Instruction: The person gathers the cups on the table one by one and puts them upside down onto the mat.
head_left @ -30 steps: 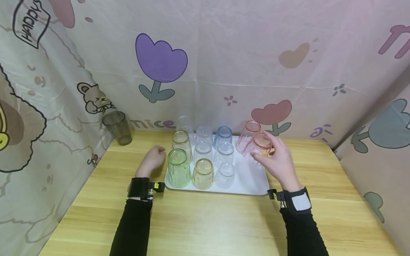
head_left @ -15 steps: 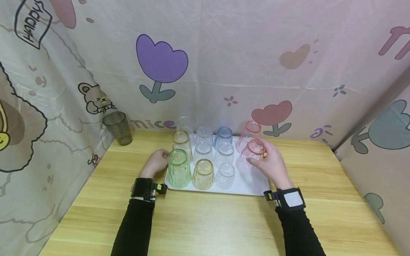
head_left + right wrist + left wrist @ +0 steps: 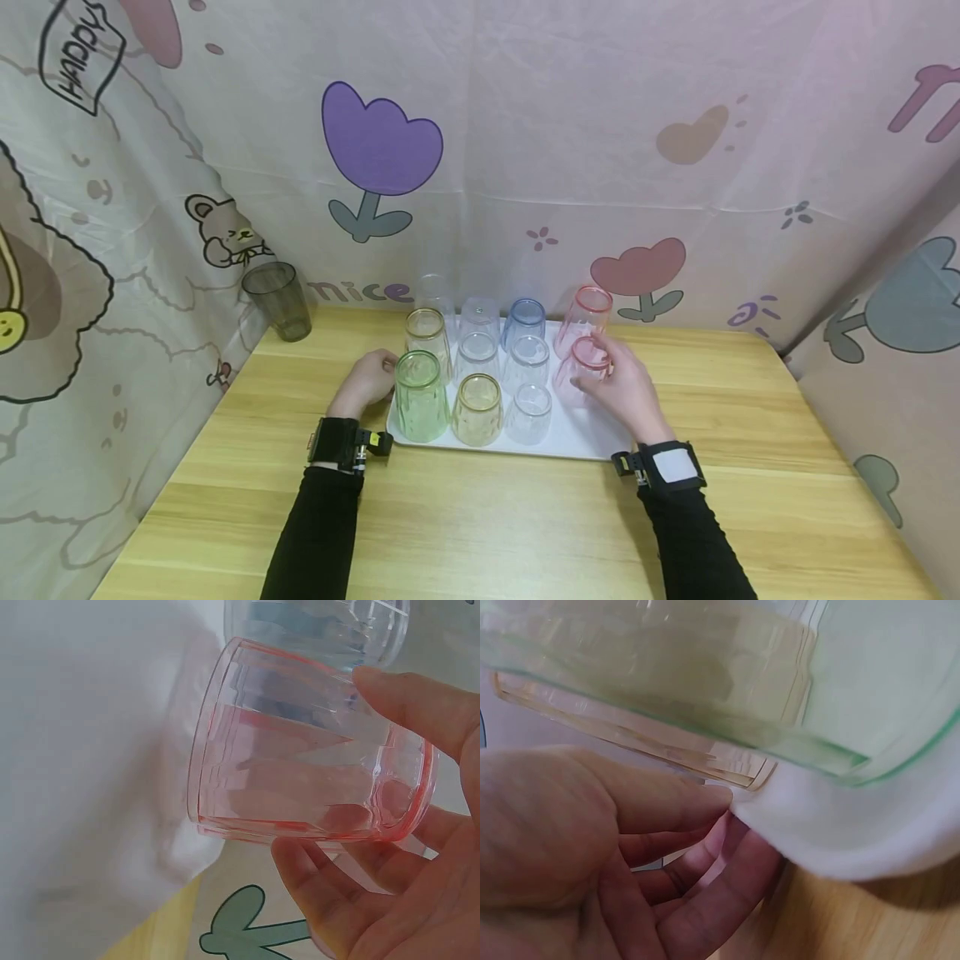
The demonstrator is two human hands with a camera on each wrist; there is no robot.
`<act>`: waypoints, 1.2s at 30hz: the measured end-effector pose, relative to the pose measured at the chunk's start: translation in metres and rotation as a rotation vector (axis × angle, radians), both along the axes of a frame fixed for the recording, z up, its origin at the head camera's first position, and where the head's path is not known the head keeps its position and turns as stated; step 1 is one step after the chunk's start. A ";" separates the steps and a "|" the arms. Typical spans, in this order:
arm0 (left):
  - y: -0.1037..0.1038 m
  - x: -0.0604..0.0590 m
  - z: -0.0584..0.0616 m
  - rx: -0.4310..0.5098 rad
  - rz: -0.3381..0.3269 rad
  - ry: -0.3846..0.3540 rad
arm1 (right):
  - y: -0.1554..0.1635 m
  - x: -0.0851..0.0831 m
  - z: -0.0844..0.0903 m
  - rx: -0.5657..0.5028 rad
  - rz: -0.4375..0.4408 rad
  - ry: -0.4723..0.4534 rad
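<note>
Pink cup (image 3: pixel 300 780): light, stiff, slick-walled, probably plastic; best gripped round the base. Held upside down over white tray (image 3: pixel 592 429) by right hand (image 3: pixel 622 387). Left hand (image 3: pixel 367 383) loosely curled at tray edge, seemingly grasping nothing.

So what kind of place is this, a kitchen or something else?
Probably not a kitchen: it looks like a makeshift booth. A wooden table is screened on three sides by a cartoon-print curtain, with a white tray of upturned coloured cups on it.
</note>
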State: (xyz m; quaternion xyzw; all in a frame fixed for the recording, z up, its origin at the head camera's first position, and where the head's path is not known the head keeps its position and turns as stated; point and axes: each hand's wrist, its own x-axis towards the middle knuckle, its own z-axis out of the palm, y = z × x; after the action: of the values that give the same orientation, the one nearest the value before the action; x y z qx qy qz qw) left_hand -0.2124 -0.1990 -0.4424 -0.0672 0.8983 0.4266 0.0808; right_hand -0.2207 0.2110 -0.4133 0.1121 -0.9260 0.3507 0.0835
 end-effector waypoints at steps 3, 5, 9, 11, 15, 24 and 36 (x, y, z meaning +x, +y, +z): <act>0.001 0.000 0.000 0.006 0.000 -0.006 | 0.001 0.000 -0.003 0.012 -0.007 -0.026; 0.001 0.000 0.000 0.004 -0.001 -0.005 | 0.001 0.001 -0.004 0.017 -0.009 -0.039; 0.001 0.000 0.002 0.006 -0.005 -0.004 | 0.002 0.001 -0.004 0.021 -0.005 -0.044; 0.000 0.000 0.003 0.004 -0.001 0.006 | 0.003 0.000 -0.004 0.021 -0.001 -0.044; -0.002 -0.001 0.004 -0.010 0.041 0.062 | 0.005 0.000 -0.003 0.025 0.010 -0.050; -0.014 0.000 0.003 0.098 0.352 0.386 | 0.006 0.003 0.005 -0.062 -0.044 0.041; -0.064 0.003 0.014 0.269 0.843 0.705 | 0.017 0.000 0.009 -0.119 -0.117 0.037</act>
State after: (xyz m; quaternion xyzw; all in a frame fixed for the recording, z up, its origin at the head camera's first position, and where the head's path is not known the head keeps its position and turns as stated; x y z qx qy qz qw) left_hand -0.2098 -0.2630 -0.4283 -0.2626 0.7041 0.5295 -0.3936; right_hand -0.2202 0.2281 -0.4041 0.0590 -0.9067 0.3975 0.1277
